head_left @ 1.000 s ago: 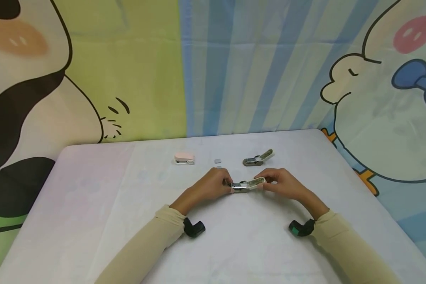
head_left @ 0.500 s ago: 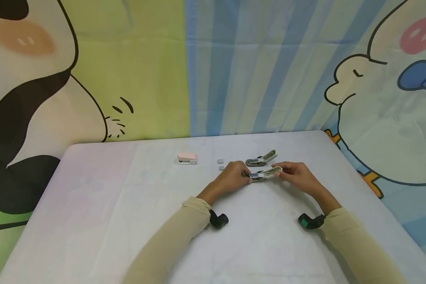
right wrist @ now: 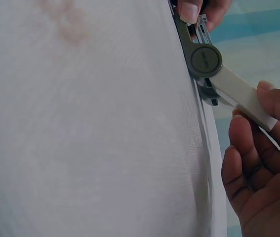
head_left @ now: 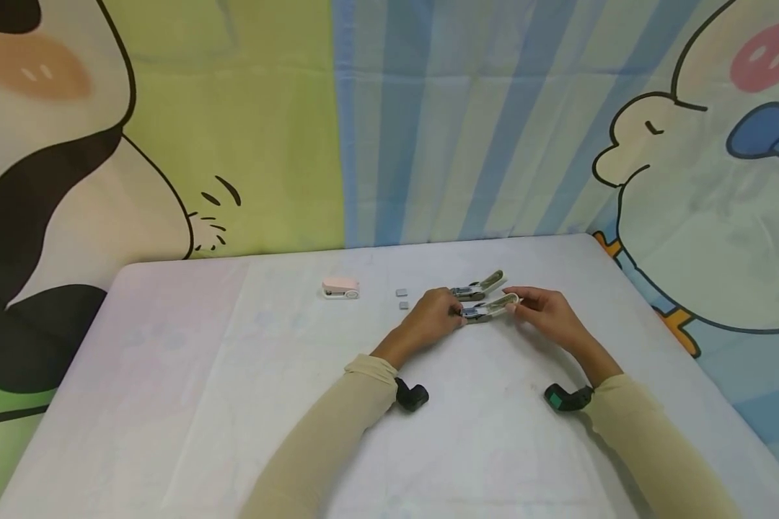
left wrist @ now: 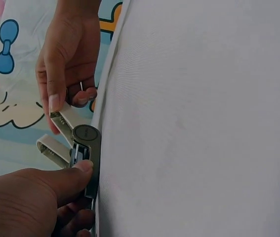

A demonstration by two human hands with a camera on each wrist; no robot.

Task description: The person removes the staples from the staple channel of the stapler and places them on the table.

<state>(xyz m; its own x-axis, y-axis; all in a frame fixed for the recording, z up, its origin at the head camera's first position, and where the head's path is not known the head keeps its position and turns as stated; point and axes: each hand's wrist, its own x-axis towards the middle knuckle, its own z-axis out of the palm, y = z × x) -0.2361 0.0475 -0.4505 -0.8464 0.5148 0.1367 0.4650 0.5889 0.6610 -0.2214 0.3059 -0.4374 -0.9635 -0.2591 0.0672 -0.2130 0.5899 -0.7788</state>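
Note:
A small grey-green and white stapler (head_left: 490, 308) lies across both hands with its top arm swung up and back from the base. My left hand (head_left: 431, 317) pinches the base end; in the left wrist view its thumb (left wrist: 83, 166) presses beside the metal staple channel. The tip of the white arm (right wrist: 246, 98) is pinched by my right hand (head_left: 548, 315), between thumb and fingers. Just behind stands a second opened stapler (head_left: 480, 288) of the same kind, partly hidden by the held one.
A closed pink-and-white stapler (head_left: 340, 289) sits farther left on the white-covered table (head_left: 234, 375). Between it and the hands lie two little grey pieces (head_left: 401, 293), perhaps staple strips. A printed curtain (head_left: 402, 144) hangs behind the table.
Both hands have carried the opened stapler right and away from me, bringing it right in front of the second one. Two grey pieces now show fully beside the left hand.

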